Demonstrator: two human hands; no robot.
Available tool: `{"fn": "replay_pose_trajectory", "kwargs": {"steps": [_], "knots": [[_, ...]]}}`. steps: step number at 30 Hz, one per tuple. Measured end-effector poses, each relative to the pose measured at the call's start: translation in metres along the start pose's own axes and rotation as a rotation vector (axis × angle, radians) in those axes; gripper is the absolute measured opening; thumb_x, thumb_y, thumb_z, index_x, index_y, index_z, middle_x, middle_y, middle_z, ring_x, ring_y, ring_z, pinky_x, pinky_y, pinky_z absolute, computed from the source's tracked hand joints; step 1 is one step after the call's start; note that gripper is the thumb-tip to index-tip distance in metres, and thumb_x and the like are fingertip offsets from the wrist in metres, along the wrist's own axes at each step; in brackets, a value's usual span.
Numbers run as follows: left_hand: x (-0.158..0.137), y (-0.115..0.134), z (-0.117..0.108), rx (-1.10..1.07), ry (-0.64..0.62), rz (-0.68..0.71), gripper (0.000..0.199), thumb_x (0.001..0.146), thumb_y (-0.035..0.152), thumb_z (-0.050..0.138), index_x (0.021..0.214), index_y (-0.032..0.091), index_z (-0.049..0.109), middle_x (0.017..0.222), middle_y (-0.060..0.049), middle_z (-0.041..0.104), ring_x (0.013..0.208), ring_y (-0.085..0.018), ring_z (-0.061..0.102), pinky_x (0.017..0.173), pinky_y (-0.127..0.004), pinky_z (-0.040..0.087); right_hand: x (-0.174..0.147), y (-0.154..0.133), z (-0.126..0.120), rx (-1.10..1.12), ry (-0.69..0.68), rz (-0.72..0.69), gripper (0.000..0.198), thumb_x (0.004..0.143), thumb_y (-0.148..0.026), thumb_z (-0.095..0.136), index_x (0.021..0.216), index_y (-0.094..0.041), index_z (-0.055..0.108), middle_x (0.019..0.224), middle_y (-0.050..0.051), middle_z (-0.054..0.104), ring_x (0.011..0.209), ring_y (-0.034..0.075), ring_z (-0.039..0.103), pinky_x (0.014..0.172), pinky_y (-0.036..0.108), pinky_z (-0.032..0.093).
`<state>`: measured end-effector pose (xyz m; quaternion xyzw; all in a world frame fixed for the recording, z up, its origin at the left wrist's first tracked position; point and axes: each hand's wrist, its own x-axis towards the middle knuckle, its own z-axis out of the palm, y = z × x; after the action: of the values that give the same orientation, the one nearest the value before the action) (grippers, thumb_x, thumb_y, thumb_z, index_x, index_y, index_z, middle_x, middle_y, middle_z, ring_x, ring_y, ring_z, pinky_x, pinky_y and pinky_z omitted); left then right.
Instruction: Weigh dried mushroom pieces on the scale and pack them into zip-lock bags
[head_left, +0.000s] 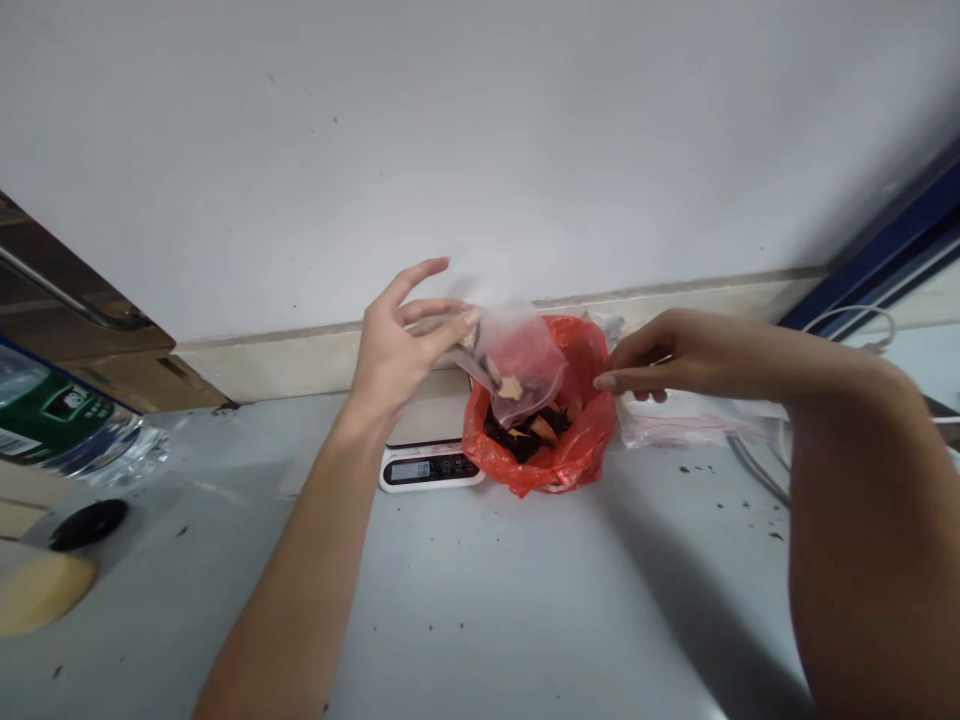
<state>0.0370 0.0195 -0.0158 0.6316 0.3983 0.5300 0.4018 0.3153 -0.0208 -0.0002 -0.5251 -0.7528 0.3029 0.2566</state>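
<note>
One clear, frosted plastic bag (529,345) hangs tilted into the mouth of one crumpled red plastic bag (596,440), with a few pale and dark pieces inside it. The left hand (397,345) pinches the clear bag's upper end between thumb and fingers, the forefinger raised. The right hand (660,355) has thumb and fingers closed on the red bag's right rim. Dark and tan pieces (544,430), too jumbled to count, lie in the red bag. One white digital scale (432,474), reading 0.0, sits just left; whether it bears the red bag is unclear. Further left are one green-labelled clear plastic bottle (67,420) and one black oval object (88,524).
</note>
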Motion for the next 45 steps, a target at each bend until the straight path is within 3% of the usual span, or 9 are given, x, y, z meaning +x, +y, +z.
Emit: {"fn": "replay_pose_trajectory", "kwargs": {"steps": [5,12,17,20,24,30,36,42,45], "knots": [[-0.003,-0.003,0.020,0.054,-0.112,0.191,0.054,0.077,0.033,0.087,0.127,0.021,0.068,0.093,-0.002,0.079,0.095,-0.022,0.079,0.093,-0.036,0.064,0.012,-0.007,0.003,-0.288,0.032,0.020,0.036,0.077,-0.051,0.072,0.101,-0.024,0.078,0.093,0.006,0.079,0.079,0.023,0.070,0.069,0.035,0.054],[-0.002,-0.003,0.030,0.062,-0.049,0.445,0.030,0.085,0.026,0.079,0.114,0.024,0.073,0.122,-0.003,0.076,0.113,-0.024,0.074,0.093,-0.037,0.066,0.016,-0.013,0.012,-0.262,0.077,-0.057,0.022,0.081,-0.041,0.061,0.074,-0.023,0.070,0.076,0.003,0.075,0.071,0.021,0.067,0.069,0.035,0.052],[-0.002,0.004,0.015,0.146,0.007,0.388,0.023,0.085,0.026,0.080,0.107,0.021,0.077,0.115,-0.004,0.079,0.112,-0.024,0.075,0.094,-0.037,0.066,0.013,-0.017,0.013,-0.026,0.284,-0.108,0.030,0.082,-0.052,0.068,0.079,-0.022,0.064,0.085,0.006,0.075,0.081,0.023,0.068,0.073,0.037,0.054],[-0.004,0.008,0.010,0.148,-0.038,0.324,0.012,0.087,0.026,0.080,0.095,0.017,0.081,0.097,-0.006,0.082,0.093,-0.021,0.079,0.088,-0.033,0.066,0.013,-0.020,0.017,0.053,0.270,-0.106,0.038,0.079,-0.058,0.072,0.083,-0.022,0.062,0.080,0.005,0.074,0.072,0.020,0.065,0.065,0.034,0.051],[-0.004,0.008,0.011,0.039,0.065,0.281,0.012,0.088,0.028,0.081,0.091,0.017,0.082,0.087,-0.004,0.082,0.083,-0.019,0.080,0.085,-0.031,0.066,0.016,-0.022,0.023,0.079,0.222,-0.088,0.043,0.070,-0.058,0.082,0.087,-0.021,0.067,0.075,0.003,0.072,0.068,0.019,0.064,0.060,0.031,0.050],[0.001,0.005,-0.013,-0.044,0.193,0.100,0.017,0.083,0.030,0.086,0.089,0.016,0.079,0.079,-0.003,0.080,0.081,-0.019,0.080,0.086,-0.034,0.067,0.024,-0.020,0.035,0.308,0.218,0.022,0.039,0.064,-0.053,0.088,0.070,-0.021,0.066,0.063,-0.001,0.065,0.059,0.016,0.061,0.054,0.029,0.050],[-0.007,0.008,-0.082,0.212,0.080,-0.192,0.018,0.077,0.027,0.087,0.087,0.016,0.076,0.075,-0.004,0.079,0.079,-0.022,0.079,0.084,-0.035,0.066,0.041,-0.042,0.074,0.428,0.402,0.010,0.024,0.070,-0.037,0.085,0.075,-0.021,0.069,0.065,0.000,0.069,0.061,0.017,0.067,0.060,0.030,0.057],[-0.019,-0.006,-0.153,0.608,0.040,-0.630,0.024,0.098,0.038,0.056,0.093,0.019,0.070,0.089,-0.010,0.080,0.090,-0.024,0.079,0.084,-0.032,0.063,0.073,-0.088,0.133,0.041,0.479,-0.396,0.014,0.090,-0.020,0.063,0.094,-0.019,0.077,0.083,0.004,0.077,0.070,0.016,0.070,0.065,0.028,0.054],[-0.027,-0.024,-0.174,0.606,0.004,-0.784,0.038,0.101,0.051,0.048,0.094,0.019,0.067,0.088,-0.012,0.079,0.091,-0.027,0.079,0.076,-0.032,0.063,0.082,-0.116,0.170,-0.382,0.292,-0.600,0.024,0.095,-0.012,0.054,0.096,-0.017,0.078,0.088,0.008,0.076,0.073,0.017,0.067,0.062,0.029,0.044]]}}
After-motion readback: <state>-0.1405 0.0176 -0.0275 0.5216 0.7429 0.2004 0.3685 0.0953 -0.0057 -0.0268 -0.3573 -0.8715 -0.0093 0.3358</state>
